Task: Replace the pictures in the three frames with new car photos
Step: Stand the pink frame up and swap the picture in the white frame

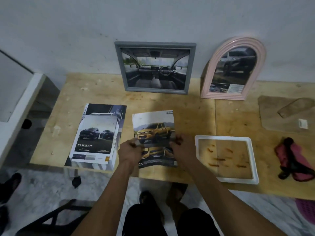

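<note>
Both hands hold a yellow-truck page (154, 133) at the near middle of the wooden surface (170, 103): the left hand (130, 150) grips its left edge, the right hand (183, 147) its right edge, fingers curled on the paper. An empty white frame (252, 160) lies just right of it. A grey frame (154, 68) and a pink arched frame (234, 68) lean on the wall, each showing a car picture; a brochure stack (97, 137) lies at left

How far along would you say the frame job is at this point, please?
Two look done: the grey frame and pink arched frame lean on the wall with car pictures in. In hand: both hands, left hand and right hand, hold the yellow truck page. Left: the white frame lies empty.
</note>
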